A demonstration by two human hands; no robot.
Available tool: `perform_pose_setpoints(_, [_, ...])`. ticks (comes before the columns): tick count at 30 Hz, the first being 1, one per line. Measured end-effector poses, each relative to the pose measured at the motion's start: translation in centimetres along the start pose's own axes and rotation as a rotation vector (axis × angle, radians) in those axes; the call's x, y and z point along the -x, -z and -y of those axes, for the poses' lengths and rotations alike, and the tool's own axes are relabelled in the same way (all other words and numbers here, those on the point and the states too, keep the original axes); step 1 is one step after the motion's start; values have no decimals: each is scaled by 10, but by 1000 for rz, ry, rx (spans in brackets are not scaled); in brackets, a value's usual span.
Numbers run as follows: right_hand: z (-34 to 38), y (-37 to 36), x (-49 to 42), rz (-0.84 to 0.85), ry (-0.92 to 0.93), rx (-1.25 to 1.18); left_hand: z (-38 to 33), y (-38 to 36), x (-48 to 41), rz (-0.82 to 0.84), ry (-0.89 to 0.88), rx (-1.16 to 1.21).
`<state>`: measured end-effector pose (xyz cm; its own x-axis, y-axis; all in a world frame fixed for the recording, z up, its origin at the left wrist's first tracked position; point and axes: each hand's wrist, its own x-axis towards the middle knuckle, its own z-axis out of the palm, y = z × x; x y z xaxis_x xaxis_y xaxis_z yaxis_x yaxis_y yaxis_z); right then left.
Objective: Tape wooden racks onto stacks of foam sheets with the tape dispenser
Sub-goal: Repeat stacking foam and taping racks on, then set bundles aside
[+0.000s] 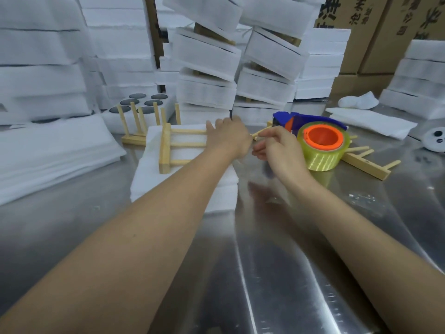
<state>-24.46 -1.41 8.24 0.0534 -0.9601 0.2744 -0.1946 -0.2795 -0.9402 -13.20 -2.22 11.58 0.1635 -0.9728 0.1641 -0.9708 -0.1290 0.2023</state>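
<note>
Pressing wooden rack (166, 145) at foam stack (154, 179) edge, left hand (227, 136) fingers lie released; right hand (279, 150) fingers' grasp unclear.

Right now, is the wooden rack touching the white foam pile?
Touching. The head view shows the wooden rack lying flat on top of the foam pile.

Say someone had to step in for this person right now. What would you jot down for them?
Left hand: rests on the pale wooden peg rack lying on the white foam sheet stack; fingers hidden.
Right hand: at a peg tip, grip unclear.
Blue tape dispenser with orange-cored yellowish roll: unheld on the steel table, over a second rack.
Done: rack placed.
To do: taping; no tape visible yet.
</note>
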Motion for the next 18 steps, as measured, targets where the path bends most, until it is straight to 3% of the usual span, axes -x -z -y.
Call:
perform_pose_setpoints(4, [-4, 1, 2, 17, 88, 37, 28, 46, 5, -69, 113, 830])
perform_pose_setpoints(8, [10, -8, 0, 85, 77, -142, 104, 87, 29, -447, 182, 999])
perform_pose_setpoints(10, [24, -23, -1, 144, -31, -281, 128, 82, 55, -488, 294, 1130])
perform_pose_setpoints(12, [33, -41, 2, 230, -186, -354, 142, 55, 79, -418, 334, 1339])
perform_pose_setpoints(14, [35, -55, 7, 314, -273, -232, 148, 25, 96, -239, 280, 1512])
perform_pose_setpoints(16, [35, -65, 11, 361, -320, -83, 148, 7, 101, -94, 280, 1539])
perform_pose_setpoints(18, [29, -65, 12, 379, -367, -94, 147, 3, 98, -83, 307, 1584])
